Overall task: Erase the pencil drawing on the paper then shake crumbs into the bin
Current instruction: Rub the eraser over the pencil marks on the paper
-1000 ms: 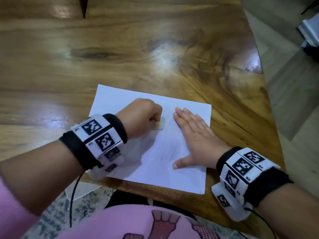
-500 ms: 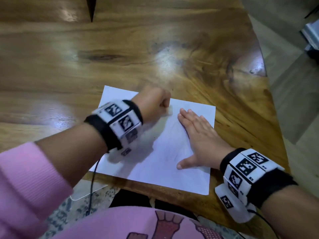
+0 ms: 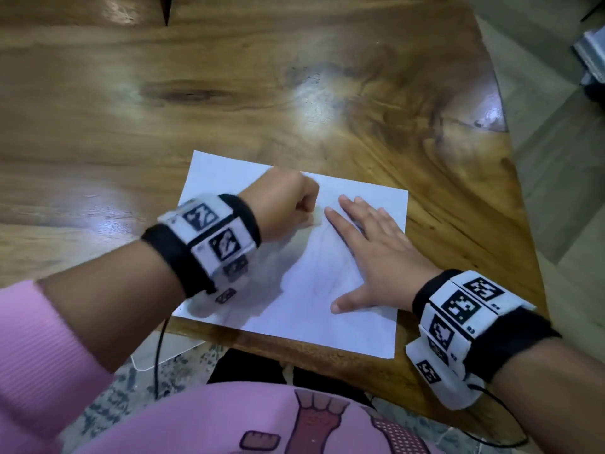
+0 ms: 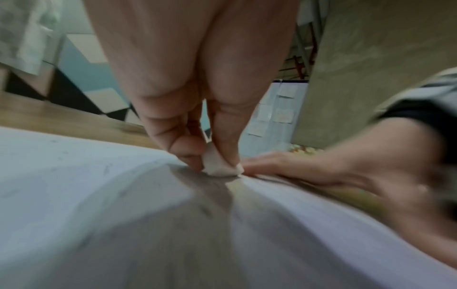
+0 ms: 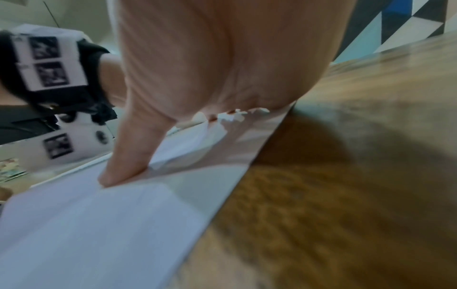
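A white sheet of paper with faint pencil lines lies near the front edge of the wooden table. My left hand is curled in a fist and pinches a small white eraser, whose end presses on the paper. Dark crumbs speckle the sheet in the left wrist view. Flat on the sheet's right half lies my right hand, fingers straight and thumb spread. In the right wrist view its thumb presses on the paper. No bin is in view.
The table's right edge runs diagonally, with grey floor beyond it. A pale box-like object sits on the floor at the far right. A black cable hangs below the front edge by my pink-clothed lap.
My left hand with the eraser moved up the sheet, away from me, over the last second and shows motion blur. The right hand has stayed pressed flat on the paper.
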A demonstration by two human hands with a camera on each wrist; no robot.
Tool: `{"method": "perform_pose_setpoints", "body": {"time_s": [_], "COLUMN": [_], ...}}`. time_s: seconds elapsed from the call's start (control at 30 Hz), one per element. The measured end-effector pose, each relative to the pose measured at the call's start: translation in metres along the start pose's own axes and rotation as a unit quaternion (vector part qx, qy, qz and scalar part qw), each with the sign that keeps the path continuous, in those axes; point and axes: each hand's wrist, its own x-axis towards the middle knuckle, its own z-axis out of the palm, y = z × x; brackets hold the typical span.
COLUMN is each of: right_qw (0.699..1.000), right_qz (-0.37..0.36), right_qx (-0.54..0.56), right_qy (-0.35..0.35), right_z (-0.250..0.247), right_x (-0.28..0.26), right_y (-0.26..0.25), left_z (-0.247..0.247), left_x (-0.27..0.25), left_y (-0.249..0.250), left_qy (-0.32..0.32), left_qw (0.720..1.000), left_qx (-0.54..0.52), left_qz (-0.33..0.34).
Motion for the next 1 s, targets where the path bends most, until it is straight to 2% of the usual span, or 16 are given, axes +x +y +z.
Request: {"method": "perform_pose_setpoints", "body": {"time_s": [0.07,0.17,0.23,0.33,0.37,0.47,0.57,0.6,0.73,0.77,0.87,0.93,1.0], "right_qw": [1.0,1.0,1.0,1.0,1.0,1.0,1.0,1.0,1.0,1.0,1.0,1.0,1.0], "right_qz": [0.001,0.0,0.0,0.003,0.003,0.004,0.004,0.004,0.004,0.004,0.003,0.003,0.001], "right_qx": [0.0,-0.002,-0.002,-0.002,-0.001,0.007,0.012,0.011,0.006,0.007,0.012,0.013,0.012], "right_qy": [0.0,-0.005,-0.009,-0.005,-0.006,-0.012,-0.012,-0.013,-0.011,-0.012,-0.012,-0.013,-0.013], "right_z": [-0.001,-0.001,-0.001,-0.001,-0.002,-0.003,-0.002,-0.002,-0.002,-0.002,-0.003,-0.002,-0.002], "right_x": [0.0,-0.001,-0.001,-0.001,-0.001,-0.002,-0.002,-0.001,-0.001,-0.002,-0.001,-0.001,-0.001], "right_y": [0.001,0.001,0.0,0.0,-0.001,-0.001,0.0,0.0,0.0,0.0,0.0,0.0,0.001], "left_z": [0.01,0.022,0.018,0.007,0.006,0.016,0.025,0.024,0.009,0.009,0.012,0.017,0.019], "left_x": [-0.032,-0.065,-0.052,-0.017,-0.014,-0.05,-0.086,-0.082,-0.038,-0.034,-0.059,-0.081,-0.084], "left_y": [-0.004,-0.008,-0.007,-0.005,-0.006,-0.01,-0.013,-0.015,-0.016,-0.018,-0.023,-0.026,-0.029], "left_qy": [-0.045,-0.125,-0.098,-0.011,-0.007,-0.056,-0.146,-0.138,-0.02,-0.016,-0.064,-0.123,-0.139], "left_qw": [0.998,0.991,0.995,1.0,1.0,0.996,0.987,0.988,0.998,0.999,0.994,0.989,0.988], "left_qx": [-0.006,-0.015,-0.004,0.008,0.008,-0.004,-0.016,-0.019,-0.008,-0.006,-0.017,-0.02,-0.019], "left_qz": [0.036,0.041,0.035,0.013,0.013,0.07,0.067,0.064,0.052,0.05,0.088,0.081,0.066]}}
